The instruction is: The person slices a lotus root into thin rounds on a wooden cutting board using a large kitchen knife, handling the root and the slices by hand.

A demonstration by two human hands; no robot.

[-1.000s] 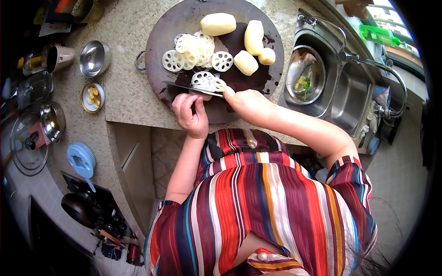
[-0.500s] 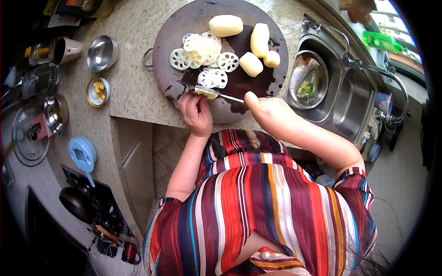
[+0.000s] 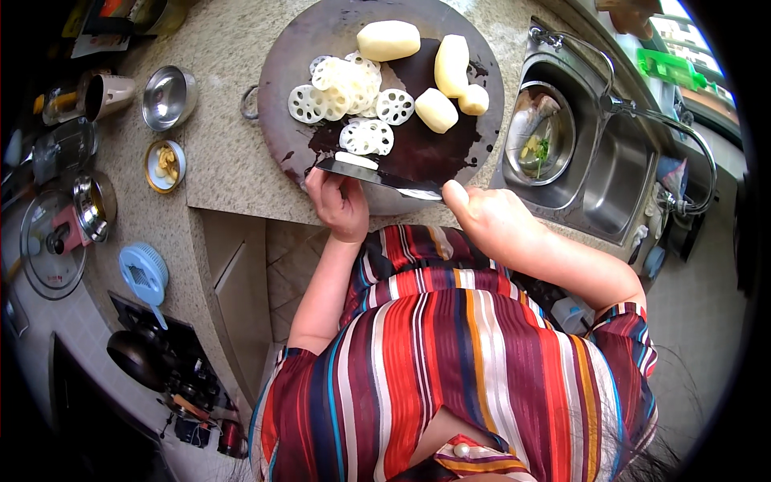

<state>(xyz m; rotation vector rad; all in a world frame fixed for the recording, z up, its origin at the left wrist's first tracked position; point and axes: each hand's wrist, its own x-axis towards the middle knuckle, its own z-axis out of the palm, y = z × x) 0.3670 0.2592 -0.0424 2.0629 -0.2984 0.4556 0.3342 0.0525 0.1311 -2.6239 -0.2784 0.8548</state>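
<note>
My right hand [image 3: 494,215] grips the handle of a kitchen knife [image 3: 384,178], its dark blade pointing left over the near edge of a round cutting board [image 3: 281,120]. My left hand [image 3: 337,210] has its fingers curled at the blade's near side, holding a lotus root piece that the blade and fingers mostly hide. Just past the blade lies a pale slice [image 3: 356,161]. Farther on are a small group of lotus root slices [image 3: 366,137] and a larger pile [image 3: 345,84]. Several whole peeled pale pieces [image 3: 389,41] rest at the board's far right.
Left of the board stand a metal bowl [image 3: 169,97] and a small dish of peeled cloves [image 3: 165,166]. A blue grater [image 3: 144,271] and a glass lid [image 3: 54,245] lie nearer. On the right, a double sink [image 3: 614,189] contains a metal basin [image 3: 562,120] with fish and greens.
The knife has tipped so its blade face shows, and its tip has shifted slightly right and nearer. A slice now shows past the blade. The whole view has shifted a little.
</note>
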